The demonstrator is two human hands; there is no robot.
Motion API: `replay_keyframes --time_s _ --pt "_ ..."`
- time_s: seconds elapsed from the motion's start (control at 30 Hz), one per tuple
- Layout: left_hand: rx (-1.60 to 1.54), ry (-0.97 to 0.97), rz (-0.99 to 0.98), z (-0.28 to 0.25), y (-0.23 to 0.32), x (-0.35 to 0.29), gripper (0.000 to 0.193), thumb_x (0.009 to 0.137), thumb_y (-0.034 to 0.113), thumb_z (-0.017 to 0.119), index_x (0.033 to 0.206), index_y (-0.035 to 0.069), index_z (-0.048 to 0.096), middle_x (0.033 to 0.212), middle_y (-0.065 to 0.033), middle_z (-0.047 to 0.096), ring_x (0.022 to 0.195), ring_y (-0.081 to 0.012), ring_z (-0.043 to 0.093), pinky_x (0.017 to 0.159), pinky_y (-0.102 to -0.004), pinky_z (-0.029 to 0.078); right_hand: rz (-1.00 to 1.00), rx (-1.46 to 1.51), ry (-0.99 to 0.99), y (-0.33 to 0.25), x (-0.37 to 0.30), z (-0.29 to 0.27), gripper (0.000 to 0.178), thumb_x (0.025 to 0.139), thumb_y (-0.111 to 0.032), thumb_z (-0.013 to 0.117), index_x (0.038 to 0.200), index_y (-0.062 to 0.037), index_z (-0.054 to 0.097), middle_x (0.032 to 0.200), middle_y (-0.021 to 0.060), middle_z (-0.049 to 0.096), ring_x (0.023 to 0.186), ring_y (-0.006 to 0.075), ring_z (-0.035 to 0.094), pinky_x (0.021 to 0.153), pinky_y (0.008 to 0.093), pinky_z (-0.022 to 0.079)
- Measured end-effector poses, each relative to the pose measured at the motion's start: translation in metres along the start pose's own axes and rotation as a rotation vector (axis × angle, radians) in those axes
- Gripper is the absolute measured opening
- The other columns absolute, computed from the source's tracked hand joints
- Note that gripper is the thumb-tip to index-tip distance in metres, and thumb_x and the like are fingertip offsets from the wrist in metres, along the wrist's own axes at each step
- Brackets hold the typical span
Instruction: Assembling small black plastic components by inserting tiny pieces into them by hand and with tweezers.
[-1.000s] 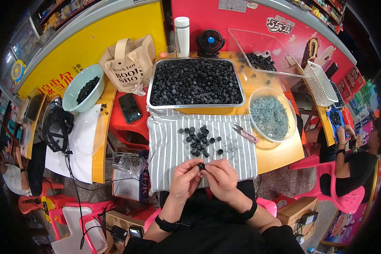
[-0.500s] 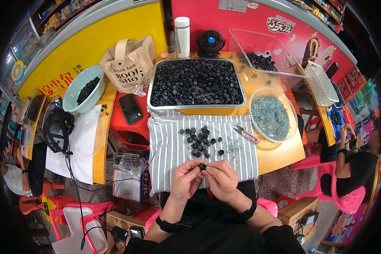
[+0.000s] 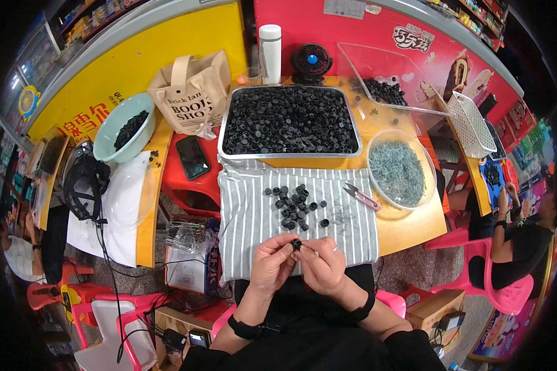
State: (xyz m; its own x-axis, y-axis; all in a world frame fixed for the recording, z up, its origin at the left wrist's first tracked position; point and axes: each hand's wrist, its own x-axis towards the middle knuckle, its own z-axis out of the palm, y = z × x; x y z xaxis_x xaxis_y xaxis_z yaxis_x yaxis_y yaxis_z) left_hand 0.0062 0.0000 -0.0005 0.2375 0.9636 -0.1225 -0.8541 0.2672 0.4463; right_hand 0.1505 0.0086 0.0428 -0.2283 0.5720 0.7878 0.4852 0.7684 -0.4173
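Between my fingertips, at the near edge of the striped cloth [image 3: 247, 247], is a small round black cap-like part [image 3: 296, 245]. My left hand [image 3: 271, 266] pinches it from one side. From the other side my right hand [image 3: 323, 264] closes on it with thumb and finger. Just beyond lies a loose pile of similar black caps [image 3: 295, 207]. Right of the pile are a thin scatter of clear bits [image 3: 343, 215] and small pink-handled thread snips [image 3: 362, 198]. Fine detail of the held part is hidden by my fingers.
A metal tray [image 3: 291, 156] heaped with black caps stands beyond the cloth. To its right is a round tub [image 3: 370, 167] of pale bluish-clear pieces. A phone [image 3: 192, 157] lies on a red stool at left. A green basin [image 3: 143, 137] stands far left; a co-worker [image 3: 520, 241] sits right.
The whole view has shifted very slightly. Both hands stay at the near edge of the cloth, still pinching the black cap, with only a small movement of the fingers.
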Motion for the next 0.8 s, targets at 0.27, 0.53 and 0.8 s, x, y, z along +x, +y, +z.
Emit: replay_keyframes --time_s 0.27,0.53,0.8 --pt "0.014 -0.008 0.017 -0.0019 -0.0014 -0.0006 0.019 0.092 0.001 0.059 0.109 -0.004 0.065 0.103 -0.0132 0.068 0.089 -0.0185 0.066 0.081 -0.0282 0.055 -0.078 -0.049 -0.033 0.0008 -0.007 0.0012 0.029 0.063 0.009 0.065 0.091 0.0113 0.063 0.093 0.0202 0.061 0.069 0.0288 0.057 0.057 0.0346 0.048" --pt "0.101 -0.014 0.063 0.0051 -0.001 -0.0015 0.018 0.093 -0.001 0.058 0.108 -0.007 0.065 0.102 -0.0061 0.059 0.088 -0.0137 0.061 0.078 -0.0236 0.051 -0.123 -0.076 -0.055 -0.0002 -0.0022 0.0003 0.026 0.063 0.008 0.065 0.089 0.0114 0.063 0.092 0.0199 0.06 0.069 0.0285 0.057 0.057 0.0342 0.048" --pt "0.164 -0.065 0.085 0.0053 -0.002 0.0003 0.018 0.094 0.001 0.056 0.107 -0.008 0.065 0.103 -0.0069 0.058 0.092 -0.0142 0.059 0.083 -0.0253 0.047 0.126 0.108 -0.019 -0.0004 -0.0062 0.0019 0.021 0.067 0.009 0.069 0.088 0.0036 0.064 0.088 0.0148 0.062 0.067 0.0269 0.059 0.055 0.0326 0.048"
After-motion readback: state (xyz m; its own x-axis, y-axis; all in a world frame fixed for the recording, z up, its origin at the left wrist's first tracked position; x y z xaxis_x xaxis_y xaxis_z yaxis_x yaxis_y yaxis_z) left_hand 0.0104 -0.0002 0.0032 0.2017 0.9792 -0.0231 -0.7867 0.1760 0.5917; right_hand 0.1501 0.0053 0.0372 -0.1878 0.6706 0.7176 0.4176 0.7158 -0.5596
